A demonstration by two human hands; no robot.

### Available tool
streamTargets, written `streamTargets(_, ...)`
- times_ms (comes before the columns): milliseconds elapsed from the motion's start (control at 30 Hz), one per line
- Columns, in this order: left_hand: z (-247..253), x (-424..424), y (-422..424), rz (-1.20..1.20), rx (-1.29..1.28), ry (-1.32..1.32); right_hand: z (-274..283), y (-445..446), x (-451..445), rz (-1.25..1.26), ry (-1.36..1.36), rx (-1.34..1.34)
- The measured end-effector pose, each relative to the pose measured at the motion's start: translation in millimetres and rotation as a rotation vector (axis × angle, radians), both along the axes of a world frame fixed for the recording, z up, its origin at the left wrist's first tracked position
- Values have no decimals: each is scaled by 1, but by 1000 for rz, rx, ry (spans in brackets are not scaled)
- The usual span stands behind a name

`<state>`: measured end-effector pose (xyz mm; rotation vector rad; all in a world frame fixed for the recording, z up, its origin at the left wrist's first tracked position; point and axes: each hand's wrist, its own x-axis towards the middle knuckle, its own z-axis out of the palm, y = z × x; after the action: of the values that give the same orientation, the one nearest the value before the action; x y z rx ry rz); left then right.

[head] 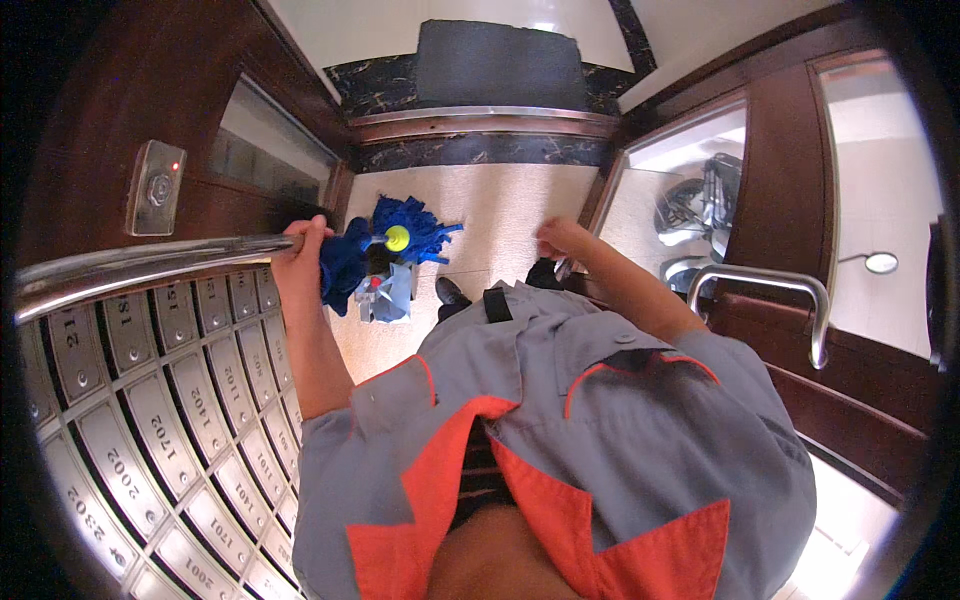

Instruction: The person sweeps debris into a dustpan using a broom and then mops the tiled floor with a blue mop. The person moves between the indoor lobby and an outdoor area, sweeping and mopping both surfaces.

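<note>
My left hand is closed around a long metal pole that slants in from the left edge. Along the pole, just past the hand, hangs a dark blue cloth. The pole meets a yellow-green socket on a blue mop head, which is at the floor. Close beside the mop head is a light blue-grey container or bag with a small red part. My right hand is near the edge of the right door, its fingers curled; whether it touches or holds anything cannot be told.
Metal mailboxes line the left wall below a dark wooden door. A dark grey mat lies beyond the metal threshold. At right, a glazed wooden door has a metal handle; a vehicle's mirror shows through its glass.
</note>
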<state>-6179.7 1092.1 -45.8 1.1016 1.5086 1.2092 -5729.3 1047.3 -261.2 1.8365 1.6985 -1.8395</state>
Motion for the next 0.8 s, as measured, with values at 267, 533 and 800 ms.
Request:
streamTargets(267,78,62,-25,47,16,-20,75,67,-234,-948,583,-651)
streamTargets(533,84,97,-62,-141,173,-82,35,89,-206,-1323,989,-361)
streamTargets(800,87,44,-110,-29,453,-238,98,134,-172,-1186,906,15)
